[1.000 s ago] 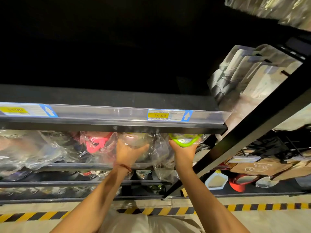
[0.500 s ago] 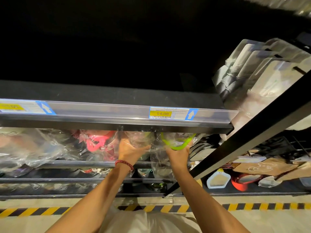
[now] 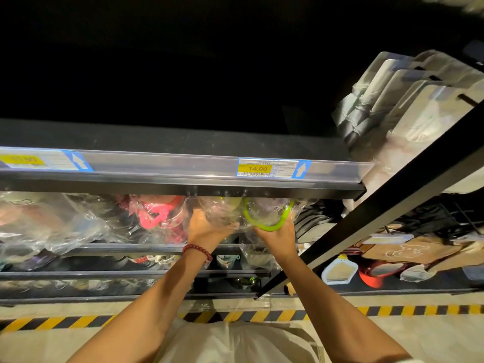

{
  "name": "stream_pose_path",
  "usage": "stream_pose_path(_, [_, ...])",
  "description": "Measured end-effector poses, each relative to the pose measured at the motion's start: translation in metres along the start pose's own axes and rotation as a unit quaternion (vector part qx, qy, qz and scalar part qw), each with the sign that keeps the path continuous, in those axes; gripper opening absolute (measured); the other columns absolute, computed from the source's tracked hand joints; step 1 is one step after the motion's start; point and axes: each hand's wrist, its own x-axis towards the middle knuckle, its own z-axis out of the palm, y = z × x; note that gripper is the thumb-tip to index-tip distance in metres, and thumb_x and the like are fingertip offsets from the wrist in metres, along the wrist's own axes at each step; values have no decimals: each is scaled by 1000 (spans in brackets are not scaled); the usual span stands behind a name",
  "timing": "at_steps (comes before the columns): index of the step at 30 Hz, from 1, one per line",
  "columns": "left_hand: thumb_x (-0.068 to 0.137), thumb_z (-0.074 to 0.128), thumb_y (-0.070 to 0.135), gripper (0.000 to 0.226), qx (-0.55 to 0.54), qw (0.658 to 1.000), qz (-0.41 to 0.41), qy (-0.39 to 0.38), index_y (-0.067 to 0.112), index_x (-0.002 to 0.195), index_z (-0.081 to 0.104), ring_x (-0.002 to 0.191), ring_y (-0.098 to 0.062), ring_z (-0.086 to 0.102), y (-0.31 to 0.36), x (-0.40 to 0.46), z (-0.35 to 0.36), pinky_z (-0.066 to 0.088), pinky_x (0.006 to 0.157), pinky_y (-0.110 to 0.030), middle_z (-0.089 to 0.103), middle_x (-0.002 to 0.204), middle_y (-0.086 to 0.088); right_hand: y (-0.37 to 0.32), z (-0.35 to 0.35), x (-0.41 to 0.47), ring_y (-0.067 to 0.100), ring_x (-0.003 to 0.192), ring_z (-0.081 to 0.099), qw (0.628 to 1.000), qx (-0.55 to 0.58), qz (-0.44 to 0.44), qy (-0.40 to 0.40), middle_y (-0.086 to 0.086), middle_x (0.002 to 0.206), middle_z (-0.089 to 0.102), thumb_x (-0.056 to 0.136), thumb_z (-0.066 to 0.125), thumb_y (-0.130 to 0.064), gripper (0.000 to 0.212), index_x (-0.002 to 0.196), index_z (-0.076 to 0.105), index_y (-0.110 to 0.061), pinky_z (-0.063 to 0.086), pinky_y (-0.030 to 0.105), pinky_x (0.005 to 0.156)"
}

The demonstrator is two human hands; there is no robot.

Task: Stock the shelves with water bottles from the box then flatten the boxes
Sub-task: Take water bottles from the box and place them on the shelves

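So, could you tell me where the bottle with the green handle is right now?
In the head view it sits right of centre, under the shelf edge just below the 14.00 price tag, held by the right hand, with the left hand beside it.

My arms are bare to the bottom of the frame, no sleeves showing. A dark red bead bracelet (image 3: 197,251) circles my left wrist, centre frame. Below, lower centre, my top (image 3: 235,344) looks off-white, perhaps cream.

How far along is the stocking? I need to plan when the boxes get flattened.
Done: wrapped bottles, one with a pink handle, already fill the shelf. In hand: the left hand and right hand push in a green-handled bottle. Left: no box is in view, so remaining stock and flattening can't be judged.
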Motion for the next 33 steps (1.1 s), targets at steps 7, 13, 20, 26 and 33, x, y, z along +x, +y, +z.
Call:
stream_pose_path(7, [60, 88, 29, 65, -8, 998, -1, -69, 5, 107, 49, 111, -25, 52, 13, -10, 8, 44, 100, -40, 54, 111, -11, -16, -32, -2, 5, 76, 64, 999, -5, -2, -46, -10, 80, 66, 71, 76, 7, 40, 81, 58, -27, 54, 20, 75])
stream_pose_path(13, [70, 82, 23, 86, -3, 998, 18, -60, 4, 138, 35, 125, -24, 45, -3, -8, 8, 36, 103, -28, 46, 138, -14, -5, -26, 0, -2, 92, 64, 998, 28, 5, -49, -1, 102, 67, 62, 87, -15, 62, 115, 56, -11, 54, 19, 84])
stream_pose_path(20, [66, 85, 11, 65, 14, 995, 91, -28, 20, 119, 48, 105, -11, 53, -25, 0, 12, 44, 75, -13, 56, 107, 5, 15, -19, 3, 11, 97, 68, 999, 32, 6, -42, 7, 106, 70, 60, 90, -18, 68, 119, 59, -3, 55, 25, 83])
stream_pose_path(26, [59, 89, 20, 59, 42, 993, 112, -20, 34, 92, 42, 100, -16, 61, -35, 14, 11, 49, 81, -24, 63, 105, 0, 24, -20, 6, -1, 94, 65, 999, 31, -8, -34, -5, 104, 69, 63, 87, -7, 63, 119, 59, -8, 51, 14, 79])
stream_pose_path(33, [65, 85, 26, 66, 59, 988, 134, -40, 20, 113, 40, 112, -15, 47, -39, 20, 13, 41, 97, -28, 48, 115, 3, 29, -26, 16, -8, 91, 63, 997, 13, -40, -70, -6, 103, 68, 65, 83, 1, 53, 112, 62, -12, 49, 12, 79])
